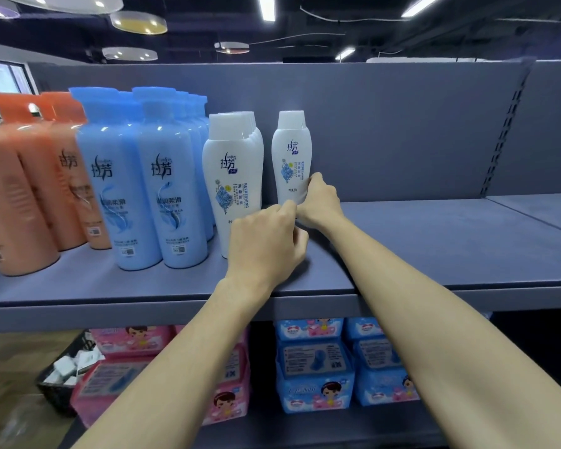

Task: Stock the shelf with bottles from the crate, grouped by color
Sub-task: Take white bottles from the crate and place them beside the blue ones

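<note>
White bottle (290, 157) upright on shelf (434, 247), just right of white row (232, 176). Right hand (318, 202) pinches its base; left hand (268, 244) fingers curled, empty. Placing step; next likely: nudge flush, release.

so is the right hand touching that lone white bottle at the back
Touching. The head view shows the right hand's fingers lying against the lower right side of the lone white bottle.

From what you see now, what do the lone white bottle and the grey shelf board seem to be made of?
Lone white bottle: probably glossy plastic; smooth moulded body, soft sheen, printed label. Grey shelf board: matte, evenly coloured, probably painted metal, uncertain.
</note>
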`<move>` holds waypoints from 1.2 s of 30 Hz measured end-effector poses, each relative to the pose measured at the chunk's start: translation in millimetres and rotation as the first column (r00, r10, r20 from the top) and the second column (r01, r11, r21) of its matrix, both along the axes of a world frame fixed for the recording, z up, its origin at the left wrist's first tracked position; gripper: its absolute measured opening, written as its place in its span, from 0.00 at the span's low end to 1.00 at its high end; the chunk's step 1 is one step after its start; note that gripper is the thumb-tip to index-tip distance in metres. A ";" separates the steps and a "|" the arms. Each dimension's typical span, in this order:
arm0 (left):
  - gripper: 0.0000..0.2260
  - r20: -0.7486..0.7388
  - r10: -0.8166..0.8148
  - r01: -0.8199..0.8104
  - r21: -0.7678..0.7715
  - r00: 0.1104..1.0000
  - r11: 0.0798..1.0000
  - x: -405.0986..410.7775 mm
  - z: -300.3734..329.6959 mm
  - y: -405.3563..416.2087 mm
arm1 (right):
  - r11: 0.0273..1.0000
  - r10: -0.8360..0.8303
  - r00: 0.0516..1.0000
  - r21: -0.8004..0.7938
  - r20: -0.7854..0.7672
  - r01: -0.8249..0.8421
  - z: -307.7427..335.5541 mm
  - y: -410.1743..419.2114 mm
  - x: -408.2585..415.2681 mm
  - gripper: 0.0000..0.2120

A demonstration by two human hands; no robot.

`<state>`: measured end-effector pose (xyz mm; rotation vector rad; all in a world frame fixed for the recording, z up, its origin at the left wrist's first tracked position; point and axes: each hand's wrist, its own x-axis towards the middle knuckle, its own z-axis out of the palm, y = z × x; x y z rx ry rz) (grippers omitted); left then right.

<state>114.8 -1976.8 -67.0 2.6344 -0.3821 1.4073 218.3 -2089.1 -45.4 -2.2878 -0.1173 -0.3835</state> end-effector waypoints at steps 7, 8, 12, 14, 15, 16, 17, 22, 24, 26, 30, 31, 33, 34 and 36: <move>0.10 -0.008 0.015 -0.015 0.010 1.000 1.000 -2.6 1.9 -0.5 | 1.000 -0.015 1.000 -0.002 0.027 0.015 -5.0 -1.7 -1.4 0.23; 0.10 -0.008 0.012 -0.012 0.011 1.000 1.000 -2.8 2.0 -0.6 | 1.000 -0.017 0.999 -0.005 0.028 0.017 -5.0 -2.8 -1.8 0.23; 0.10 -0.005 0.019 -0.019 0.013 1.000 1.000 -2.5 1.4 -1.8 | 0.985 -0.045 0.997 -0.164 0.062 0.054 -7.2 -2.8 -6.1 0.23; 0.10 -0.010 0.027 -0.027 0.008 1.000 1.000 -1.4 0.4 -1.2 | 0.951 -0.060 0.991 -0.294 0.122 0.094 -8.4 -1.0 -9.5 0.23; 0.09 -0.018 0.029 -0.029 0.006 0.999 1.000 -0.7 -0.1 -0.9 | 0.935 -0.063 0.987 -0.338 0.149 0.110 -8.9 0.0 -10.8 0.23; 0.09 -0.024 0.030 -0.029 0.003 0.999 1.000 -0.4 0.0 -0.9 | 0.923 -0.063 0.984 -0.366 0.166 0.121 -8.4 0.5 -12.4 0.23; 0.09 -0.033 0.032 -0.032 0.000 0.999 0.999 -0.4 0.8 -1.1 | 0.917 -0.062 0.984 -0.380 0.170 0.123 -7.7 0.5 -14.4 0.23; 0.08 -0.101 0.038 -0.038 0.002 0.994 0.999 -4.9 6.4 -1.2 | 0.911 -0.060 0.990 -0.399 0.125 0.105 2.6 -14.7 -53.0 0.23; 0.08 -0.130 0.019 -0.019 0.001 0.991 1.000 -10.6 8.8 -1.8 | 0.904 -0.066 0.992 -0.414 0.110 0.106 7.1 -30.0 -83.6 0.21; 0.07 -0.169 0.024 -0.025 -0.002 0.985 1.000 -15.5 13.1 -4.2 | 0.898 -0.064 0.991 -0.426 0.116 0.108 10.2 -41.9 -111.4 0.19; 0.07 -0.129 -0.031 0.039 0.061 0.991 0.997 -44.5 11.3 -3.9 | 0.881 -0.040 0.988 -0.461 0.146 0.104 5.3 -56.1 -167.0 0.19; 0.07 -0.084 -0.058 0.066 0.098 0.995 0.993 -52.7 5.8 -2.7 | 0.877 -0.028 0.985 -0.468 0.171 0.107 2.8 -59.2 -178.4 0.19; 0.09 0.003 -0.109 0.107 0.136 0.994 0.985 -71.8 -3.1 2.7 | 0.858 0.017 0.972 -0.502 0.233 0.105 -4.4 -64.6 -199.6 0.17; 0.10 0.030 -0.129 0.124 0.145 0.991 0.982 -80.8 -6.3 5.1 | 0.843 0.044 0.962 -0.527 0.269 0.109 -8.7 -66.3 -209.8 0.17; 0.10 0.044 -0.170 0.160 0.162 0.985 0.974 -100.2 -12.9 8.2 | 0.821 0.111 0.934 -0.561 0.340 0.107 -17.8 -67.3 -228.3 0.16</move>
